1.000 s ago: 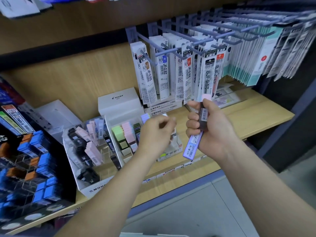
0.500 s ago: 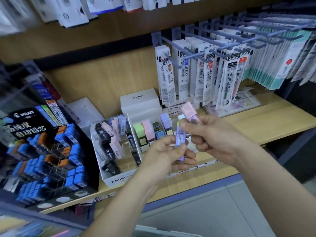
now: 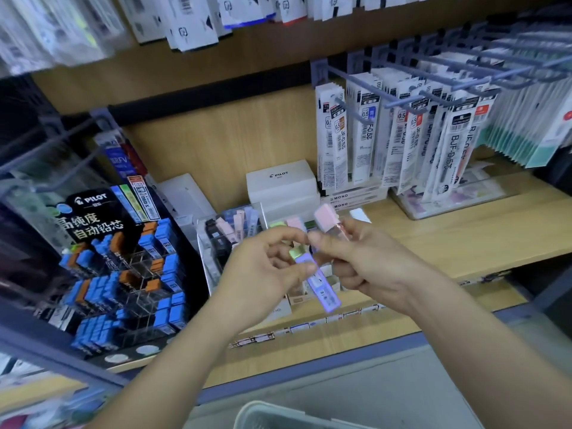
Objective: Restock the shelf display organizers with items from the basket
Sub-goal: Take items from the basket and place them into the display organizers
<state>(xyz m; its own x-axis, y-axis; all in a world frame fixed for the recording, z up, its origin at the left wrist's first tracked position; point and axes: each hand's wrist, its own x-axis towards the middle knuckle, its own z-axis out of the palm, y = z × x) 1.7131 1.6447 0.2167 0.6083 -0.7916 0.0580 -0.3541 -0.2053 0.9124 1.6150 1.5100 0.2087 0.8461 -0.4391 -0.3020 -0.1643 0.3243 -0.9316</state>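
Wooden shelving [image 3: 464, 239] behind, our left hand [image 3: 263, 280] pinches the purple case [image 3: 325, 289] and our right hand [image 3: 371, 267] grips the pink case [image 3: 326, 219] just in front of the clear organizer [image 3: 206, 258], probably separating colours for its slots.

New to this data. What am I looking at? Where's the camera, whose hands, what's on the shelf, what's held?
No robot here: a person restocks by hand, and the single camera sits on their head, looking forward and down. The left hand pinches a purple case; the right hand holds a pink-capped case. Behind them, on the wooden shelf, stand a clear organizer of slim cases, a white Pilot box and a black Pilot display of blue and orange cases. Refill packs hang on hooks above. The rim of the basket shows at the bottom edge.
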